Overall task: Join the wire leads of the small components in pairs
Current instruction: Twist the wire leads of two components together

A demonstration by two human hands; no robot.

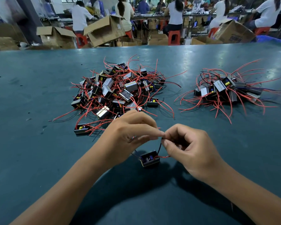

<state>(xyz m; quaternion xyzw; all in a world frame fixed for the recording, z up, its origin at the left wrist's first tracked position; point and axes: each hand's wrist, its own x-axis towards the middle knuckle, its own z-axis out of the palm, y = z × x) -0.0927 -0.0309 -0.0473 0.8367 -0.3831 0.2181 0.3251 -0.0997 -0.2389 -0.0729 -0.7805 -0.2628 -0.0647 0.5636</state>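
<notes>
Bare forearms reached over a matte teal table (39,95). Left hand (130,127) and right hand (190,148) met fingertip to fingertip, curled, both pinching thin wire leads (159,147). Below them hung a small black boxy component (150,159), red lead coiled at its side. Big pile (118,90) ahead, smaller pile (225,90) right: metal-faced blocks, red and black wires. Box print beyond unreadable.
</notes>
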